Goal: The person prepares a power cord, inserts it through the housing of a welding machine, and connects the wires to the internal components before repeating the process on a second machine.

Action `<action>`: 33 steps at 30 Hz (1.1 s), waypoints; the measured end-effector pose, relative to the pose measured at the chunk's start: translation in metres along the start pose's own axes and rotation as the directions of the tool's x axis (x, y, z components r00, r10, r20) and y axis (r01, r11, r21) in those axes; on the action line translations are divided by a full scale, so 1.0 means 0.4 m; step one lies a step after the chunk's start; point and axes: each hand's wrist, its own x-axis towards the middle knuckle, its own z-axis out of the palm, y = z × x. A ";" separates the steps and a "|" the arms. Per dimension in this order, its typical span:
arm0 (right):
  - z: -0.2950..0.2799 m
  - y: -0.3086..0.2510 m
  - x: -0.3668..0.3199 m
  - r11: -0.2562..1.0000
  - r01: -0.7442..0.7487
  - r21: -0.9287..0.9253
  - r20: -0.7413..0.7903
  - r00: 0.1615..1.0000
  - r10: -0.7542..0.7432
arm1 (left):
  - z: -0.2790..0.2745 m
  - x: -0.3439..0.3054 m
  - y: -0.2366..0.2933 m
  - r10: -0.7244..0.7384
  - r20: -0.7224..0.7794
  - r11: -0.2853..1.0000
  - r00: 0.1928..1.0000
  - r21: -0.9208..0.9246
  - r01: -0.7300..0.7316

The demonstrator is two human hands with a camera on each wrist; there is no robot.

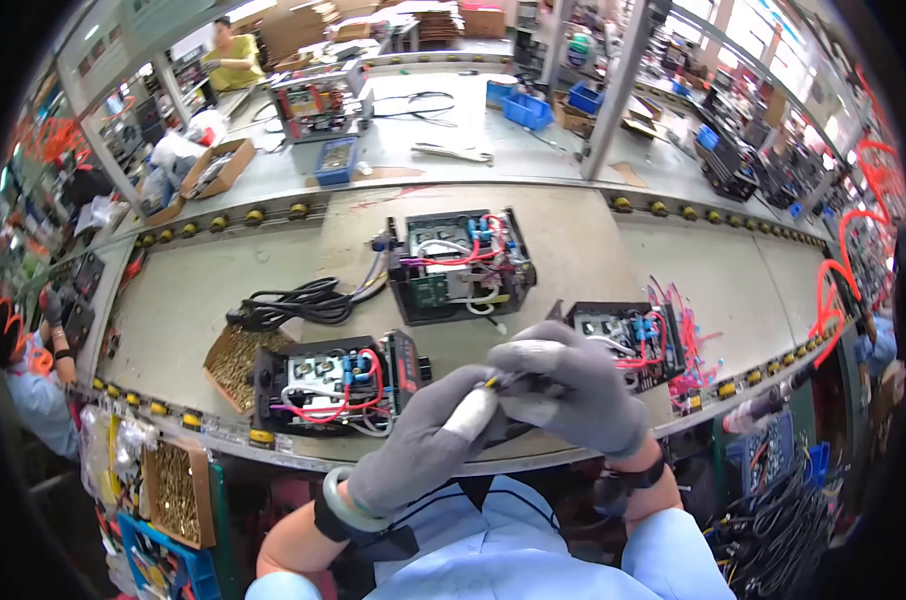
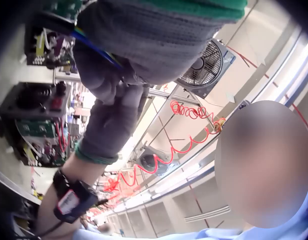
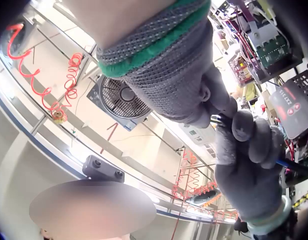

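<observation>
- At the far left, below the bench's near edge, a box of brass screws (image 1: 178,490) stands open. More screws lie in a tray (image 1: 235,362) on the bench (image 1: 173,300).
- Next comes an open machine case (image 1: 333,385) full of red and white leads, with a black cable (image 1: 298,300) coiled behind it.
- My left hand (image 1: 423,445), in a grey knit glove with a pale bangle (image 1: 345,500) at the wrist, is raised in front of my chest over the bench's near edge. Its fingers are curled in a fist round the wire.
- A second open case (image 1: 458,265) sits further back, well apart from my hands.
- The wire (image 1: 494,379) runs between my two hands. It shows a yellow end from above and a thin blue stretch in the wrist views, and I cannot tell its full length.
- I judge it light, thin and bendy, and likely to slip in knit gloves. It is best gripped close to the end, right at the fingertips, so it does not flop or kink.
- My right hand (image 1: 573,395), gloved too, touches the left, and its thumb and fingertips pinch the wire's end.
- A third case (image 1: 628,345) lies just beyond my right hand, with pink leads (image 1: 695,355) spilling beside it.
</observation>
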 end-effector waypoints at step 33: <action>-0.072 0.126 -0.144 0.615 0.364 -0.700 0.234 0.930 -0.284 | 0.061 0.135 -0.190 0.423 0.153 0.767 0.893 0.465 -0.442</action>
